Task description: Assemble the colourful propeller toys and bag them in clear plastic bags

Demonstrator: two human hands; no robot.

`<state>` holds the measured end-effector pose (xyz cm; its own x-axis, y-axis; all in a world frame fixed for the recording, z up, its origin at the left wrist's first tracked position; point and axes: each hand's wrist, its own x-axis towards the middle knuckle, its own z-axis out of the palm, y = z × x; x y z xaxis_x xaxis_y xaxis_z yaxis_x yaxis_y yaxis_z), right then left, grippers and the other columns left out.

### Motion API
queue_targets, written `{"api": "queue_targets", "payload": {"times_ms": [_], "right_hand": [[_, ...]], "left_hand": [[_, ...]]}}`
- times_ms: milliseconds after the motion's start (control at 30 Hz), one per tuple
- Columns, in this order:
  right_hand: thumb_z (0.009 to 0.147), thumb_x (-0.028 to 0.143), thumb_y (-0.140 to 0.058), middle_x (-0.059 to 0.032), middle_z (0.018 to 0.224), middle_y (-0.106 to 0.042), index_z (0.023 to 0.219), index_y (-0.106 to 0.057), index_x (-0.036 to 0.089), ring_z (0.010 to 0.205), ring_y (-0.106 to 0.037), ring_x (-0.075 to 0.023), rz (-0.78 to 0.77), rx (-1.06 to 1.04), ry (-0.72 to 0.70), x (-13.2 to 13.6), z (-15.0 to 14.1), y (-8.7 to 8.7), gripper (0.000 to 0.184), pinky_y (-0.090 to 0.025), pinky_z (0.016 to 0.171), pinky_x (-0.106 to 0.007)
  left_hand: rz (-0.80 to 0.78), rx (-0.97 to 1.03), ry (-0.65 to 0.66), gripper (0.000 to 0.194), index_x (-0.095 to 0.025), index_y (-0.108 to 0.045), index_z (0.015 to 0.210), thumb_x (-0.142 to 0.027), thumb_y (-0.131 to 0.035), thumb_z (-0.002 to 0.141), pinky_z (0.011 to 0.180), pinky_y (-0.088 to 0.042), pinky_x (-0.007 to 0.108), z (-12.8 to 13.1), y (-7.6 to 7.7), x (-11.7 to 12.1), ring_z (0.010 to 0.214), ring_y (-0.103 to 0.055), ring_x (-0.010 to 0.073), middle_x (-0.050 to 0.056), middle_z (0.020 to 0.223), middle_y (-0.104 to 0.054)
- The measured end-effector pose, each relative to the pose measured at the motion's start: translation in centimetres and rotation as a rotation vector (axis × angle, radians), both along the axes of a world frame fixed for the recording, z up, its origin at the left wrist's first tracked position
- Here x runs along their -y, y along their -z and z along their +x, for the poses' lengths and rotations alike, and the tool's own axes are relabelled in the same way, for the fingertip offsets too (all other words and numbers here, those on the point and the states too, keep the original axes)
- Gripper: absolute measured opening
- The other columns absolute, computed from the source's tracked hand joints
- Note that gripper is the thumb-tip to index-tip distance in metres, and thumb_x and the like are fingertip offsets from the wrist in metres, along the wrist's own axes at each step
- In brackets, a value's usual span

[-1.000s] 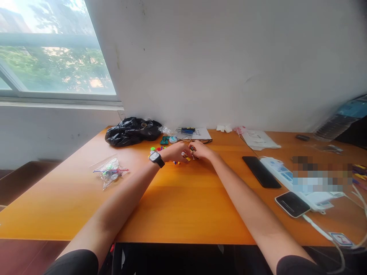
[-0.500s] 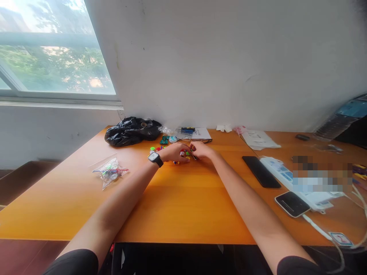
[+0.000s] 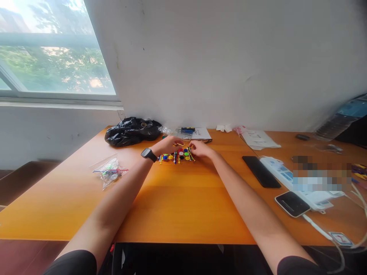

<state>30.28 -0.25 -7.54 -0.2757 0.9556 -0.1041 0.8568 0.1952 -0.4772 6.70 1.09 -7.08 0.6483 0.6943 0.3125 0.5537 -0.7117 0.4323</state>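
Observation:
A cluster of small coloured plastic pieces (image 3: 177, 156), round buttons and thin sticks in red, blue, yellow and green, lies on the orange table (image 3: 177, 202) near the far wall. My left hand (image 3: 168, 145), with a black watch on the wrist, is behind the cluster with its fingers curled over a small yellow piece. My right hand (image 3: 200, 149) rests at the right end of the cluster, fingers pinched on the pieces there. What exactly each pinch holds is too small to make out.
A clear bag of coloured pieces (image 3: 110, 172) lies at the left. A black plastic bag (image 3: 132, 131) sits by the wall. A dark phone (image 3: 260, 172), a power strip (image 3: 289, 177), a second phone (image 3: 292, 203), papers (image 3: 259, 139) and cables fill the right side.
My left hand has moved back and left, uncovering the row of coloured pieces it was over. My right hand has stayed almost in place.

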Motion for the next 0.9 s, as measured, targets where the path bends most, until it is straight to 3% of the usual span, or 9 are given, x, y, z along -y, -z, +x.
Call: {"api": "queue_targets", "payload": {"times_ms": [300,633,900], "right_hand": [[0.097,0.012,-0.066,-0.0098,0.109,-0.077,0.127,-0.063,0.015,0.072,-0.075,-0.0144,-0.13,-0.056,-0.038,0.6,-0.5,-0.1,0.03,-0.053,0.059,-0.02],[0.091,0.02,-0.079,-0.0062,0.101,-0.077,0.121,-0.061,0.017,0.071,-0.075,-0.0152,-0.197,-0.08,-0.076,0.0,-0.2,0.3,0.036,-0.053,0.058,-0.019],[0.089,0.02,-0.08,-0.0035,0.088,-0.076,0.123,-0.059,0.018,0.068,-0.075,-0.0174,-0.261,-0.149,-0.051,0.5,0.0,-0.2,0.04,-0.056,0.062,-0.023]], "left_hand": [[-0.104,-0.087,-0.183,0.033,-0.016,-0.081,0.105,-0.038,-0.065,0.088,0.075,-0.053,0.024,-3.8,-1.3,-0.8,0.082,-0.07,0.0187,0.007,0.095,-0.08],[-0.203,-0.178,-0.077,0.03,-0.018,-0.084,0.102,-0.038,-0.074,0.082,0.069,-0.049,0.023,-3.7,-0.5,-1.1,0.08,-0.071,0.0192,0.006,0.092,-0.081],[-0.191,-0.143,-0.144,0.029,-0.019,-0.085,0.102,-0.034,-0.072,0.081,0.073,-0.052,0.023,-4.3,-0.5,-1.5,0.084,-0.073,0.0201,0.007,0.097,-0.082]]}}
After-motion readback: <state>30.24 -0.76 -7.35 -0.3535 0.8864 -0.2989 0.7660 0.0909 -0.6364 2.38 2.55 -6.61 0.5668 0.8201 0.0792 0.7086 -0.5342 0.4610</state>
